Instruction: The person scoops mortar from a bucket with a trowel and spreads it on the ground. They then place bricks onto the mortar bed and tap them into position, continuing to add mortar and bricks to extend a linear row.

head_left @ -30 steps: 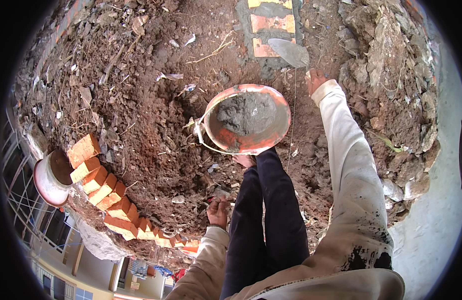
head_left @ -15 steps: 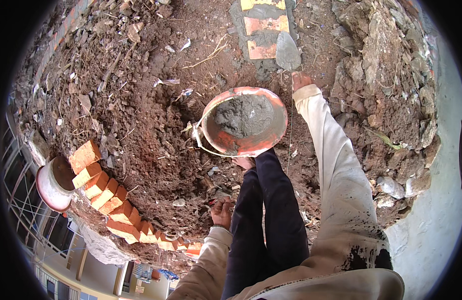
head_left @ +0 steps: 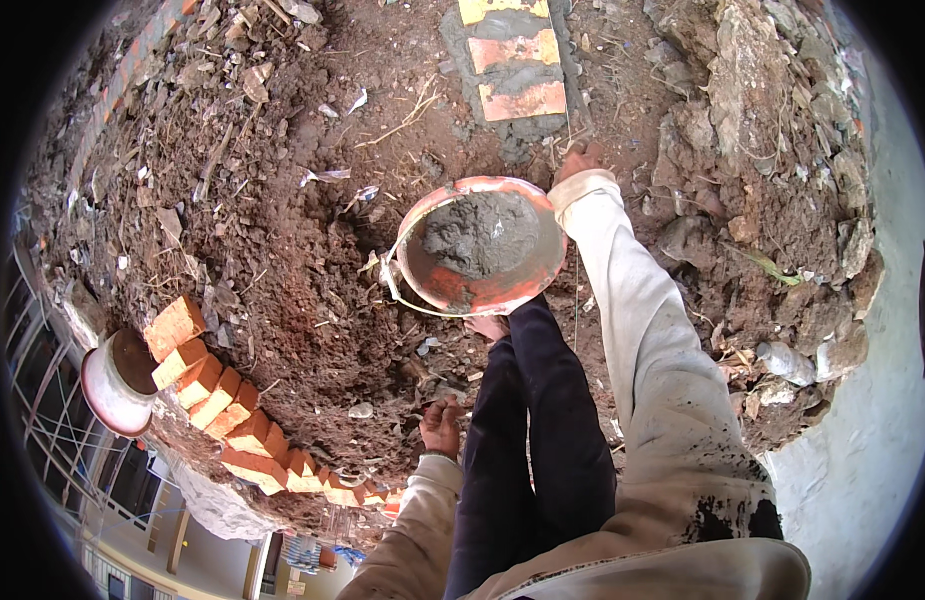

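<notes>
Just beyond the right rim of the orange bucket point(head_left: 412, 272), my right hand point(head_left: 582, 160) is closed; the trowel in it half a second ago hardly shows now, its blade seemingly turned edge-on. Grey wet mortar point(head_left: 482, 236) partly fills the bucket, whose pale handle hangs over the left side. Ahead of that hand, a short row of orange bricks point(head_left: 522, 101) lies bedded in mortar beside a taut string. My left hand point(head_left: 440, 428) hangs low by my left leg with fingers curled; what they hold, if anything, is hidden.
A curved line of loose orange bricks point(head_left: 214, 398) stands at the left, beside a second mortar-stained bucket point(head_left: 120, 385). Rubble and stones point(head_left: 727, 120) heap up on the right along a pale wall point(head_left: 862, 430). My dark-trousered legs point(head_left: 562, 420) stand close behind the bucket.
My right hand has drawn slightly left and nearer the bucket, and the broad grey trowel blade is no longer seen flat beside the bricks. My left hand has barely moved.
</notes>
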The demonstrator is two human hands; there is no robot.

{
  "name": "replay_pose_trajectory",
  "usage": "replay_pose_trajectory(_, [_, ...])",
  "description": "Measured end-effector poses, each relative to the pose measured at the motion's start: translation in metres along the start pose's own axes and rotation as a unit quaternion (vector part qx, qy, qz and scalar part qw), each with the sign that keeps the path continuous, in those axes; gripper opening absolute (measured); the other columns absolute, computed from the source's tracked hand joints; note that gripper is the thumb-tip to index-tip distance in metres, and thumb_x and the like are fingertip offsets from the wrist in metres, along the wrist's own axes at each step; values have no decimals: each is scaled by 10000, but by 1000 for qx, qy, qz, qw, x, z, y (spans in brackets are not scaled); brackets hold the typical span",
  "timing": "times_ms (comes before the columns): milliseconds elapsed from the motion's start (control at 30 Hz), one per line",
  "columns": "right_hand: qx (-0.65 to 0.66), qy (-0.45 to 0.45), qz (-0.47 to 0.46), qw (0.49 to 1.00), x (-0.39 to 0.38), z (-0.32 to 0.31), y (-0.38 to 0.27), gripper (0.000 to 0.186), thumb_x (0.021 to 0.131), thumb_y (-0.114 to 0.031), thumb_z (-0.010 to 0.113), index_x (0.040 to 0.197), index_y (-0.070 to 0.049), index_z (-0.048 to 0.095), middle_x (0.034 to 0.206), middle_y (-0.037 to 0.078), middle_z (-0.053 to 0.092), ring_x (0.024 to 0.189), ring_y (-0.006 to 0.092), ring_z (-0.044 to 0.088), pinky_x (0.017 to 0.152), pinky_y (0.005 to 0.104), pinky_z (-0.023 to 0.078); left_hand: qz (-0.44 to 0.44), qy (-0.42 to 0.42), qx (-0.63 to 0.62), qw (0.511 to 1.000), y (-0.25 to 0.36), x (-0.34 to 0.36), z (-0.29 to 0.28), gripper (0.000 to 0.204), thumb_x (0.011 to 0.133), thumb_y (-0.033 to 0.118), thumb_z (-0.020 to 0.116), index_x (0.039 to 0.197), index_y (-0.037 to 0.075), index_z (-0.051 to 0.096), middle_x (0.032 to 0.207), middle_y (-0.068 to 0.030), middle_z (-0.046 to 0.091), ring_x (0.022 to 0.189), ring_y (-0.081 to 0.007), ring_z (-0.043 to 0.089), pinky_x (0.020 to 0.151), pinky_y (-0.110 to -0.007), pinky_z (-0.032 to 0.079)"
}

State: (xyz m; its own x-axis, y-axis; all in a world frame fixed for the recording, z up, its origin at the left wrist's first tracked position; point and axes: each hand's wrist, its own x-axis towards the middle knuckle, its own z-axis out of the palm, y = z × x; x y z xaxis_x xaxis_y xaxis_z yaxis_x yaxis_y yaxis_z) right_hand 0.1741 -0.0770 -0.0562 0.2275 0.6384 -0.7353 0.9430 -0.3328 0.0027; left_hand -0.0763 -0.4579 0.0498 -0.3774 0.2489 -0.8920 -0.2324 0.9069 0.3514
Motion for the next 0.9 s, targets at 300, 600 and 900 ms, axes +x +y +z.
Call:
replay_pose_trajectory(300, [157, 112, -55, 980, -5, 21, 34, 360, 826, -245, 622, 1070, 15, 569, 1152, 272, 533, 960, 441, 610, 852, 482, 499, -18, 0, 40, 999, 22, -2, 9, 194, 876, 179, 613, 982, 28, 673, 762, -40, 673, 533, -50, 496, 499, -211, 399])
replay_pose_trajectory(600, [178, 80, -101, 976, 15, 69, 72, 361, 891, -235, 542, 1220, -88, 529, 1072, 235, 624, 984, 445, 591, 854, 516, 476, -33, 10, 53, 998, 29, -4, 7, 211, 875, 159, 597, 974, -12, 670, 802, -44, 679, 659, -83, 558, 638, -221, 435])
replay_pose_trajectory(900, [169, 101, -213, 957, 18, 60, 103, 383, 932, -311, 492, 1259, -116, 529, 1064, 199, 646, 985, 428, 606, 849, 485, 484, 40, -8, 54, 998, 34, 33, 13, 170, 895, 204, 619, 965, 57, 666, 738, 3, 645, 524, -32, 468, 470, -197, 356])
